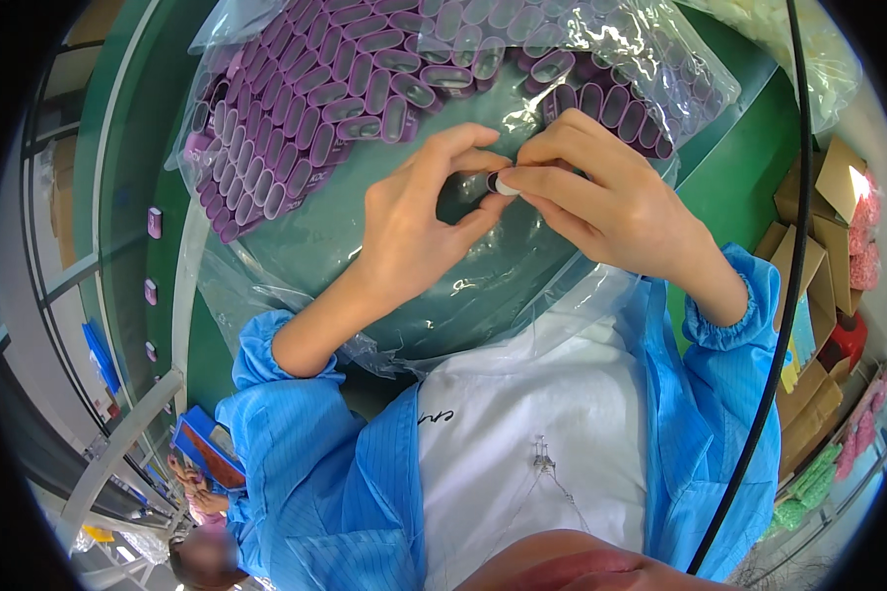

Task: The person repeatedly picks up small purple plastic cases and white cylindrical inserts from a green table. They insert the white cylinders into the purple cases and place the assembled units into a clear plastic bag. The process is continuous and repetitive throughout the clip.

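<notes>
Sleeves of a blue smock come up from the lower edge, open over a white shirt (522,433). Above them both hands meet over a clear plastic sheet (522,305) spread on the green table (729,187). The left hand (414,227) curls its fingers into an arch, thumb and forefinger closed on a small purple sleeve (490,181). The right hand (601,197) pinches a small white cap (508,185) between thumb and fingertips, pressed against the end of that sleeve; both hands touch there. Just beyond the hands lies a clear bag (660,69) holding rows of purple oval sleeves (345,89), packed side by side and spreading from left to right. Farther left, small pink pieces (154,223) sit along the table's edge. At the far right stand cardboard boxes (823,187), and a black cable (798,197) crosses the view.
</notes>
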Demonstrator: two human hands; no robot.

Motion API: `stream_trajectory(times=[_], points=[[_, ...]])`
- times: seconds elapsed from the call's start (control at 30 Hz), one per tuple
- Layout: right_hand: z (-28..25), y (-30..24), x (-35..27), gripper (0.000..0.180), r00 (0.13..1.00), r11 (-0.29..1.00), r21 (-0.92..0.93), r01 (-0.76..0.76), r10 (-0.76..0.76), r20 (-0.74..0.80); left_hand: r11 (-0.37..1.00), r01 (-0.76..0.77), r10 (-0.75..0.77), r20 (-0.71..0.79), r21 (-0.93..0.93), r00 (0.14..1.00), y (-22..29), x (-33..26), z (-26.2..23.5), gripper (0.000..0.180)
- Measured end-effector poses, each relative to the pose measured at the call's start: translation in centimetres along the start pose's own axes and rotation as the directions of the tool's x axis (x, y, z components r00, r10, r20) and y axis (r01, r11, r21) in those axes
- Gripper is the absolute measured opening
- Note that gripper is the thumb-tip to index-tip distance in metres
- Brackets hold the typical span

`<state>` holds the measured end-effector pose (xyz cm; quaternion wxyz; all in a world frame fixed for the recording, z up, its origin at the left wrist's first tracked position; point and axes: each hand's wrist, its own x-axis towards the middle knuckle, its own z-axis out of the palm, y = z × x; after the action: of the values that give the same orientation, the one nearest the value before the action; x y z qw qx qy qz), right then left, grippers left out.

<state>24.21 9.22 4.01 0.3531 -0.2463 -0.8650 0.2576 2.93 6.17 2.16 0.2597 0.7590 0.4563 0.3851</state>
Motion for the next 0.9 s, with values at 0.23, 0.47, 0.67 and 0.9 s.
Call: stream_trajectory(times=[0.23,0.47,0.67,0.9], points=[[0.7,-0.5,0.9,0.028,0.999,0.999,-0.008,-0.031,0.031,0.023,0.999,-0.034,0.034,-0.009,-0.022,0.999,0.1,-0.1,-0.1,0.060],[0.4,-0.9,0.9,0.031,0.998,0.999,-0.037,-0.015,0.017,0.064,0.999,-0.024,0.025,0.011,-0.037,1.000,0.0,0.0,-0.3,0.057],[-0.7,0.2,-0.6,0.040,0.993,0.989,-0.096,0.110,-0.104,0.057,0.998,-0.069,0.069,0.005,0.001,0.998,-0.3,-0.1,0.0,0.050],[0.0,1.4,-0.4,0.039,0.978,0.969,-0.133,0.207,-0.207,0.009,0.993,-0.114,0.114,0.015,0.005,0.993,-0.3,0.1,-0.1,0.045]])
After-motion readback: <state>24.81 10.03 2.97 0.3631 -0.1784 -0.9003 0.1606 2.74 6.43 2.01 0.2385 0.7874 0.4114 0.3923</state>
